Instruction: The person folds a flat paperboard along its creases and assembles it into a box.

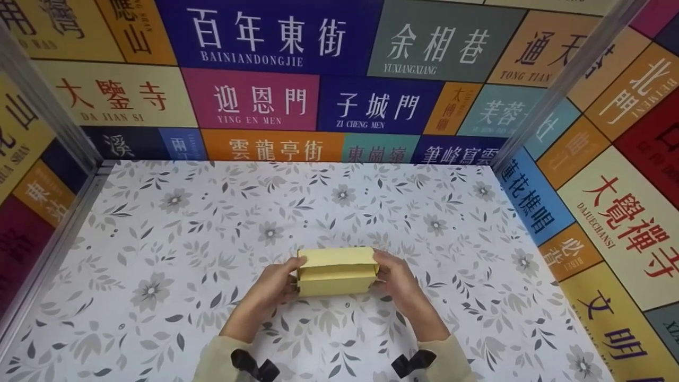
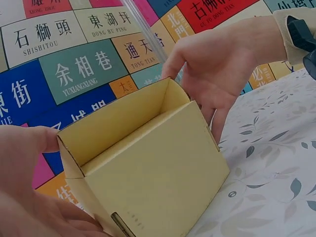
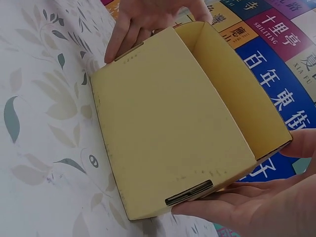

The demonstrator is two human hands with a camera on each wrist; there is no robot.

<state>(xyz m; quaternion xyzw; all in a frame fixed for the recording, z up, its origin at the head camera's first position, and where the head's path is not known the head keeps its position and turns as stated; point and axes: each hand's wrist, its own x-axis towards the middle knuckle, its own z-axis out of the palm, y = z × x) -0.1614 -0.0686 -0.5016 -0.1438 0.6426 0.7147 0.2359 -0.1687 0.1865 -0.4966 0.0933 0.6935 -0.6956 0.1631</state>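
A pale yellow cardboard box [image 1: 335,285] is held between both hands low in the middle of the head view. Its top is open along a wide gap, with a higher wall behind and a lower one in front. My left hand [image 1: 274,282] grips the left end, thumb at the upper corner and fingers lower down the side. At the opposite end my right hand [image 1: 400,279] holds it the same way. A dark slot [image 3: 190,192] shows near the box's lower corner in the right wrist view. What lies inside the box is hidden.
Under the box spreads a white tabletop [image 1: 223,212] printed with grey flowers and leaves. Colourful panels [image 1: 276,37] with Chinese lettering wall in the back and both sides. Clear corner posts [image 1: 562,85] stand at the back edges.
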